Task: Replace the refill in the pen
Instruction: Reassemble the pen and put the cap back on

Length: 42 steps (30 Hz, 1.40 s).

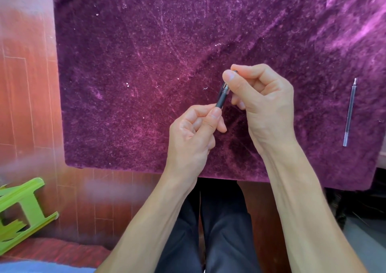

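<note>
Purple velvet covers the worktop (pixel 146 74); one pen (pixel 221 97) — pinched between both hands' fingers, left hand (pixel 192 135) low, right hand (pixel 263 101) high — one refill (pixel 350 112) lies well right.

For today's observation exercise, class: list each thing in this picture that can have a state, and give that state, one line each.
pen: held tilted above the cloth, gripped at both ends.
left hand: closed on the pen's lower end.
right hand: closed on the pen's upper end.
refill: lying loose on the purple cloth, right of the hands, untouched.
green stool: tipped over on the floor.
</note>
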Motion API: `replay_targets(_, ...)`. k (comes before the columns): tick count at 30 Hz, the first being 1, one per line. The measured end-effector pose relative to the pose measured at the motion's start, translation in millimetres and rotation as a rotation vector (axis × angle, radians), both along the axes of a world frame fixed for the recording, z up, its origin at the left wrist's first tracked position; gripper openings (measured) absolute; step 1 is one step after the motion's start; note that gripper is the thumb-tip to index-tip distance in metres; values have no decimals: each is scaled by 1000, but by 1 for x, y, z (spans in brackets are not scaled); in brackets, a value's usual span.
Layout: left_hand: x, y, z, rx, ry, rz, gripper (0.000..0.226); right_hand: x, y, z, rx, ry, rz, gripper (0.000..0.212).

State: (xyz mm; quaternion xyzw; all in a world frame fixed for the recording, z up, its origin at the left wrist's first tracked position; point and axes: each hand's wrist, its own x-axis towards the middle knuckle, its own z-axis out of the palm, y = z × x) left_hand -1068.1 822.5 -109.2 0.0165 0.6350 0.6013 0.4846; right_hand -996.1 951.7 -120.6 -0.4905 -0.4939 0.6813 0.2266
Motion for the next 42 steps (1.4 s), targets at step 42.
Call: replay_targets(42, -11, 23, -12, -499, 823, -166, 15, 116, -50, 6, 478, -873, 330, 23)
